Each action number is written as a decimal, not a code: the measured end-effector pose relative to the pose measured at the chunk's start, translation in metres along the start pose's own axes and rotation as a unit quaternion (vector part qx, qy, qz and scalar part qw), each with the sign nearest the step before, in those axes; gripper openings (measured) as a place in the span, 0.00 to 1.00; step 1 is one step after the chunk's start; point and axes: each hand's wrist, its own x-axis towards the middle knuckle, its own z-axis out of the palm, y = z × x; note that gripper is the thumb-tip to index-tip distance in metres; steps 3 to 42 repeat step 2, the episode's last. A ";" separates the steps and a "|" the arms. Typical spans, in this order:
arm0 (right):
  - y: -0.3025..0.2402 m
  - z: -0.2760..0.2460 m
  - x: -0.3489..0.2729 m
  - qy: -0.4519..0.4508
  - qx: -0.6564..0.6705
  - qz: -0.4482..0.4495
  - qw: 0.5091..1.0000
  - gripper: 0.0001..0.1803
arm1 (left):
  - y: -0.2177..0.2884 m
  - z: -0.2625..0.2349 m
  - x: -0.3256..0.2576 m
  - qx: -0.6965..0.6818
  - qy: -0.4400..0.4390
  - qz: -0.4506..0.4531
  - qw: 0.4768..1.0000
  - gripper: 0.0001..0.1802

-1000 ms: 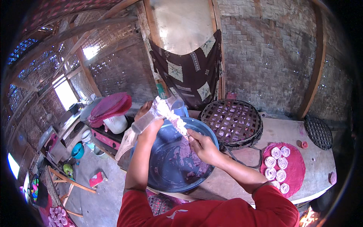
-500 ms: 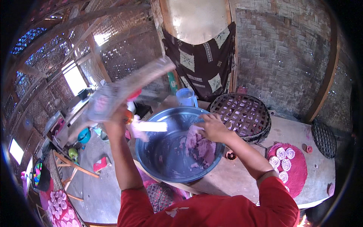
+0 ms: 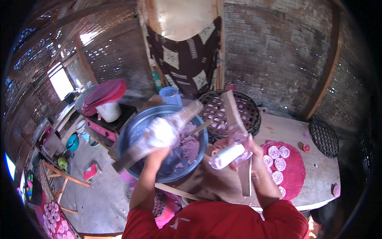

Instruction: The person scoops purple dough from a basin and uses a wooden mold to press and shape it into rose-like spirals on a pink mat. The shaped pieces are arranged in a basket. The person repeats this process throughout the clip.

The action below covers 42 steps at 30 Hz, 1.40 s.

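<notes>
My left hand [image 3: 158,156] grips a long wooden dough press part [image 3: 181,116] with a white middle, tilted over the blue basin [image 3: 133,175] and blurred by motion. My right hand [image 3: 255,153] is closed around a second wooden press part [image 3: 234,111], whose white cylinder [image 3: 229,156] points toward the basin. Pink smears cling to this part around the cylinder. Inside the basin, crumbly pink dough [image 3: 190,147] lies at the right side, with a wooden stick [image 3: 203,126] leaning above it. The two press parts are apart.
Pink dough swirls [image 3: 279,164] sit on a round red mat [image 3: 294,181] at the right of the table [image 3: 318,159]. Behind the basin stand a blue jug [image 3: 170,95] and a woven basket [image 3: 254,113]. A white pot [image 3: 109,111] rests on a stove at left.
My right hand has left the dough and moved right, now holding a press part with a white cylinder. My left hand has lowered its wooden part from the left to over the basin.
</notes>
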 end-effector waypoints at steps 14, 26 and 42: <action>-0.033 0.009 -0.030 0.143 -0.236 -0.060 0.959 0.47 | 0.020 0.019 -0.005 0.010 -0.128 0.045 0.991 0.29; -0.033 0.009 -0.030 0.143 -0.236 -0.060 0.959 0.47 | 0.020 0.019 -0.005 0.010 -0.128 0.045 0.991 0.29; -0.033 0.009 -0.030 0.143 -0.236 -0.060 0.959 0.47 | 0.020 0.019 -0.005 0.010 -0.128 0.045 0.991 0.29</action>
